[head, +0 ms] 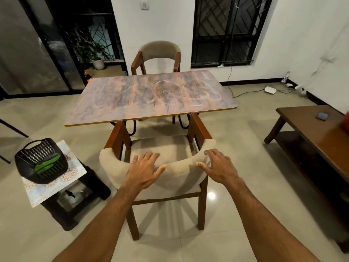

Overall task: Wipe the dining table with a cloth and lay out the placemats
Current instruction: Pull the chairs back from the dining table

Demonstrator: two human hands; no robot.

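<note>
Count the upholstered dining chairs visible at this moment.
2: near chair tucked at the table's near edge, both hands on its backrest; far chair at the opposite edge. Others may be out of frame.

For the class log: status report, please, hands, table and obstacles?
Both hands, left and right, open on chair back. Table smeared, unwiped. Chair blocks near side.

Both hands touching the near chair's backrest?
Touching. Head view shows the left hand and right hand lying flat on the near chair's padded backrest, fingers draped over its top edge, no gap visible.
</note>
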